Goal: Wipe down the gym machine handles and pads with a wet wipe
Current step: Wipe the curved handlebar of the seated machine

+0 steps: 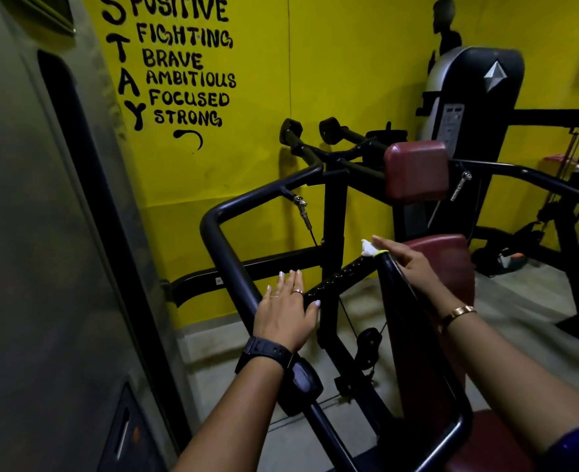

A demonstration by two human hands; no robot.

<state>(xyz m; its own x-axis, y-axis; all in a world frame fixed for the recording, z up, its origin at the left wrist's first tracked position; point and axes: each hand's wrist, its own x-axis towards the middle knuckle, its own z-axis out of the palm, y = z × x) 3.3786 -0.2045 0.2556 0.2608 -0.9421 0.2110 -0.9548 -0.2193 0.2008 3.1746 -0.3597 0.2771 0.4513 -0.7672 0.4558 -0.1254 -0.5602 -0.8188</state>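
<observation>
Yellow wall (pixel 349 80), tubular handle (pixel 226 264), crumpled wipe (pixel 368 248)

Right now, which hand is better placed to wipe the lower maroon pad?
Right hand: it holds the wet wipe beside the lower maroon pad. The left hand is open, holding nothing.

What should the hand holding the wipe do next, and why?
Probably slide the wet wipe down the black handle. The right hand holds it only at the handle's yellow-tipped top, so the length below seems still to do. The left hand rests flat on the curved bar, which may help steady the stroke.
</observation>
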